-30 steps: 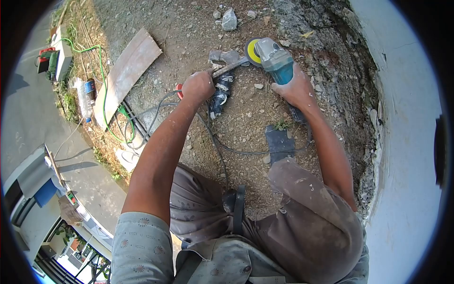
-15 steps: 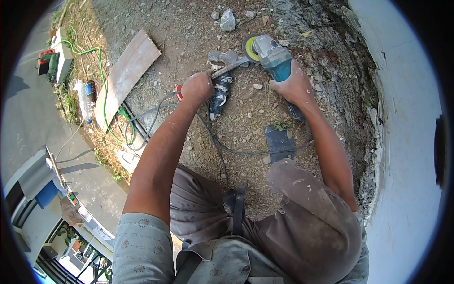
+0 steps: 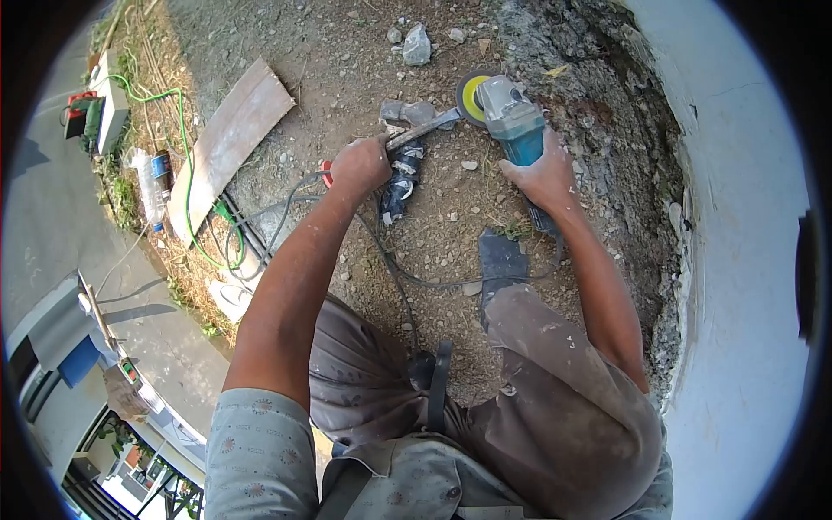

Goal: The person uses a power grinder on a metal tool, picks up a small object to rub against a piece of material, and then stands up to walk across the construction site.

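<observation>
My left hand [image 3: 361, 166] is closed around a chisel-like metal bar [image 3: 423, 128], which slants up to the right and ends in a flat, pale tip. My right hand [image 3: 548, 173] grips the teal body of an angle grinder [image 3: 513, 113], its grey head pointing up and away from me. On the head sits a round disc [image 3: 472, 98] with a yellow centre and dark rim; the bar's tip is right at its lower left edge. Below the bar lies a dark, tape-wrapped bundle [image 3: 400, 186], partly hidden by my left hand.
A grey cord [image 3: 433, 282] runs across the gravel between my legs. A rough board [image 3: 230, 147] lies left, beside plastic bottles [image 3: 149, 189] and a green cable [image 3: 185, 130]. Pale stones [image 3: 417, 45] lie ahead. A white wall [image 3: 737, 217] rises at right.
My right hand and the grinder have shifted slightly right and down in the view. The bar's tip has moved a little to the right; my left hand stays closed on it.
</observation>
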A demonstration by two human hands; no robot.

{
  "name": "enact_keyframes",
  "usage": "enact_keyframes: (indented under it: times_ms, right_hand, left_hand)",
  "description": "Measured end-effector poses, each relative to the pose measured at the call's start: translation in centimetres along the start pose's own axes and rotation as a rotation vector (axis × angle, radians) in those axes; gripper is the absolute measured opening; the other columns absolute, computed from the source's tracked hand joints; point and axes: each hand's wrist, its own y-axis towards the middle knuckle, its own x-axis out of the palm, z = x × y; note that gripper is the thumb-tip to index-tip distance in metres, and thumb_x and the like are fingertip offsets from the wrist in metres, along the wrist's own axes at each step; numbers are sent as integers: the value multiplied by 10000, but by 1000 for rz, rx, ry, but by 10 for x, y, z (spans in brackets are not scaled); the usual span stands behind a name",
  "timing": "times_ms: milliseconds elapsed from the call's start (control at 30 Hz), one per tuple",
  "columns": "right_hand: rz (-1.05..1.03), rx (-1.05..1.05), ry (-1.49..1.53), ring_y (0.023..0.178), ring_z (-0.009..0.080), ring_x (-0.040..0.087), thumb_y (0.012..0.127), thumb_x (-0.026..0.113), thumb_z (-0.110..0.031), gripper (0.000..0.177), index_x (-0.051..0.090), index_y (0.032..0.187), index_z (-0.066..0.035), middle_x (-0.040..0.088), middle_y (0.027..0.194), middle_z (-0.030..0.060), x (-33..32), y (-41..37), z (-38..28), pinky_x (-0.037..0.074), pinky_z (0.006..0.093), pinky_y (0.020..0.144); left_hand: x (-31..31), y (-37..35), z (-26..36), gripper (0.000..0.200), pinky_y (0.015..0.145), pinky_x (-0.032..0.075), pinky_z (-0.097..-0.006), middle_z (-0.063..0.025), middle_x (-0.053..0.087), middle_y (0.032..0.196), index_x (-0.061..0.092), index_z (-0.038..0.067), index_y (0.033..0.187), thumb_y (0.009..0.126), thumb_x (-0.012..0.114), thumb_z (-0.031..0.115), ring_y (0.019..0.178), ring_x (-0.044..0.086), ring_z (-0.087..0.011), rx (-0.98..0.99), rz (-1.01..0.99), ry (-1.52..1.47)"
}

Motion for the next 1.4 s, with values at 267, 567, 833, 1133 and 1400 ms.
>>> enact_keyframes:
  times_ms: [267, 567, 833, 1133, 1400]
  right_hand:
    - [2, 38, 26, 1014, 406, 676, 668, 827, -419, 873, 488, 1335, 31, 678, 1108, 262, 16, -11, 5, 530, 461, 890]
    - [-34, 44, 1, 1004, 436, 676, 700, 786, -393, 761, 483, 1270, 10, 683, 1083, 279, 11, -2, -1, 531, 497, 886]
    - [13, 13, -2, 1028, 432, 670, 700, 788, -391, 814, 463, 1331, 7, 685, 1098, 270, 12, 3, -1, 527, 492, 901]
    - [-14, 46, -33, 1058, 419, 660, 692, 811, -421, 855, 474, 1344, 17, 664, 1147, 273, 14, 0, -3, 522, 476, 908]
    - [44, -19, -10, 1039, 451, 657, 713, 765, -355, 767, 456, 1328, -17, 671, 1120, 276, 15, 1, -5, 521, 501, 907]
  left_hand:
    - [-2, 1, 0, 419, 821, 563, -471, -190, 726, 999, 661, 129, 1211, 809, 543, 102, 964, 704, -358, -10, -40, 33]
    - [-1, 1, -2, 427, 810, 566, -466, -182, 731, 1000, 660, 132, 1218, 810, 538, 106, 962, 707, -351, 10, -12, 22]
    - [1, 3, -3, 445, 823, 565, -465, -186, 727, 1024, 656, 153, 1239, 813, 535, 103, 987, 702, -354, -3, -27, 15]
    - [2, 3, -3, 454, 840, 563, -463, -178, 727, 1035, 658, 159, 1243, 806, 544, 107, 992, 699, -355, -7, -27, 25]
    - [-1, 2, -2, 453, 858, 548, -485, -208, 716, 1028, 655, 140, 1239, 799, 550, 111, 995, 688, -379, -18, -33, -17]
